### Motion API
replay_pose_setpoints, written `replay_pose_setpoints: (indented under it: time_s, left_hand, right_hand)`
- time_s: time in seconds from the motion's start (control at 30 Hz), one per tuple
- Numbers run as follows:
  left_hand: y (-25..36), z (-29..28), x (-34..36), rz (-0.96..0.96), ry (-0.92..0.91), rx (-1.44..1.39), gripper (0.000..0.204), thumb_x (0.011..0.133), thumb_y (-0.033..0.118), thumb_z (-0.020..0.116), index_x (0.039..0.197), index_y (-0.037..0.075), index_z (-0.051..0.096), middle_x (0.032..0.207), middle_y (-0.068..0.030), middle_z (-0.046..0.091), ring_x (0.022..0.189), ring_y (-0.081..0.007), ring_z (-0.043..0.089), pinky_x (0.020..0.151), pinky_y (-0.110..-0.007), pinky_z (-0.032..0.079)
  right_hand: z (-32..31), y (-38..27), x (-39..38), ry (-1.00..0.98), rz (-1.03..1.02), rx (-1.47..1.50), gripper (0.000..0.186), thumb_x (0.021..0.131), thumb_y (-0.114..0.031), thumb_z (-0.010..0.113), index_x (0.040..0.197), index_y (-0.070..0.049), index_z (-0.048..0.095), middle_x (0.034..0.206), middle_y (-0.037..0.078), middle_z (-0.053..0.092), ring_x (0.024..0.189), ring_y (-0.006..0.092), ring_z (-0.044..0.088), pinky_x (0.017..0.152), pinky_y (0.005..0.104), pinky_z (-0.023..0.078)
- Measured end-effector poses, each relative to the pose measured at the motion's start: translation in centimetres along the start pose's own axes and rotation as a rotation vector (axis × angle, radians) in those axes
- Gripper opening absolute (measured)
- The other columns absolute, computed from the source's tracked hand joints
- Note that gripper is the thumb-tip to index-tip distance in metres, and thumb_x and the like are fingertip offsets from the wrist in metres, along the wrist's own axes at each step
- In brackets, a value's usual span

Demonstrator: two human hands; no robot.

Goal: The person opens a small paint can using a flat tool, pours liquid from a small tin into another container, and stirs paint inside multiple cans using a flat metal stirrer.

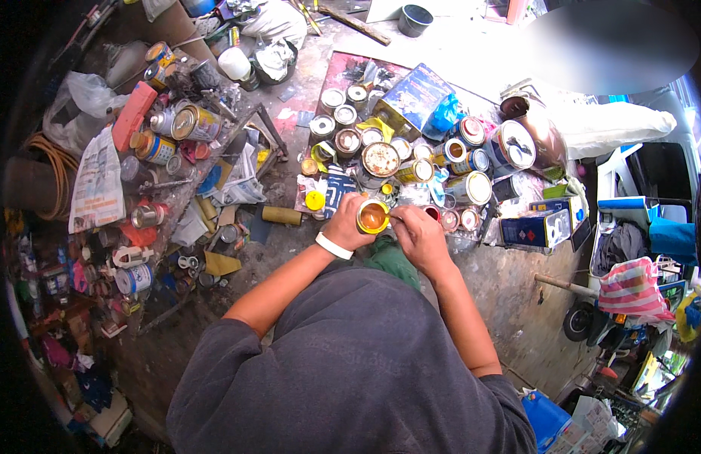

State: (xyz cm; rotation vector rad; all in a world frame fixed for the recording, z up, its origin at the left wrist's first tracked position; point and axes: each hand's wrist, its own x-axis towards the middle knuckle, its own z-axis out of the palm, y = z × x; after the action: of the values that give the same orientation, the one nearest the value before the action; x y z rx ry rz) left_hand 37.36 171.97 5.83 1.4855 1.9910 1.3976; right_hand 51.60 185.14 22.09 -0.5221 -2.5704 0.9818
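Close in front of my body, my left hand [345,228] is wrapped round a small yellow-rimmed can [374,218] with orange-brown liquid inside. A white band circles my left wrist. My right hand [421,236] is closed at the can's right rim, its fingers pinched; what they hold is too small to make out. Just beyond the can stands a larger tin with a stained lid [380,160]. A yellow cap [315,200] lies left of my left hand, and small dark-red-filled tins [432,213] sit beside my right hand.
Many paint tins crowd the low work surface ahead, with a blue rectangular can [418,97] behind them. A cluttered shelf with newspaper [97,185] and tins runs along the left. At right are a blue-and-white box [537,228] and a vehicle with a striped bag [634,289].
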Motion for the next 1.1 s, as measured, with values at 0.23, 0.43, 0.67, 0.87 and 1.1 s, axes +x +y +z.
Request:
replay_pose_setpoints:
  time_s: [0.23,0.43,0.67,0.87,1.1]
  left_hand:
    - [1.4,0.1,0.7,0.078,-0.014,-0.051,0.088,0.063,0.016,0.091,0.138,0.006,0.045,0.136,-0.0220,0.051,0.131,-0.0437,0.050,0.112,-0.050,0.043]
    - [1.7,-0.3,0.9,0.085,-0.013,-0.101,0.092,0.063,0.015,0.093,0.139,0.007,0.042,0.141,-0.0230,0.048,0.137,-0.0434,0.047,0.115,-0.049,0.042]
    - [1.4,0.1,0.7,0.097,0.017,-0.100,0.092,0.065,0.017,0.094,0.139,0.008,0.039,0.142,-0.0232,0.049,0.134,-0.0438,0.049,0.114,-0.051,0.042]
    - [1.7,-0.2,1.3,0.093,0.023,-0.178,0.093,0.064,0.016,0.095,0.139,0.008,0.040,0.140,-0.0223,0.050,0.134,-0.0436,0.049,0.114,-0.052,0.041]
    - [2.1,-0.5,2.0,0.111,0.028,-0.106,0.090,0.065,0.016,0.094,0.138,0.008,0.042,0.140,-0.0219,0.048,0.135,-0.0436,0.047,0.114,-0.051,0.041]
  right_hand:
    - [0.0,-0.1,-0.9,-0.036,0.067,0.134,0.021,0.087,-0.007,0.074,0.106,-0.003,0.068,0.097,0.013,0.070,0.092,0.0347,0.069,0.080,0.0434,0.055]
    - [-2.0,-0.7,-0.6,-0.044,-0.013,-0.175,0.020,0.086,-0.004,0.074,0.106,-0.005,0.070,0.098,0.012,0.071,0.091,0.0316,0.070,0.081,0.0410,0.056]
    - [-2.4,-1.2,-0.9,-0.097,-0.039,-0.111,0.022,0.084,-0.003,0.076,0.104,-0.007,0.070,0.097,0.011,0.073,0.092,0.0308,0.071,0.079,0.0405,0.057]
    - [-2.1,-1.3,-0.5,-0.009,-0.076,-0.068,0.020,0.084,-0.005,0.076,0.103,-0.007,0.070,0.096,0.011,0.072,0.089,0.0311,0.071,0.077,0.0411,0.057]
    - [-1.6,-1.5,-0.4,0.016,-0.104,-0.012,0.018,0.085,-0.004,0.076,0.102,-0.005,0.070,0.095,0.012,0.072,0.087,0.0317,0.071,0.076,0.0408,0.057]
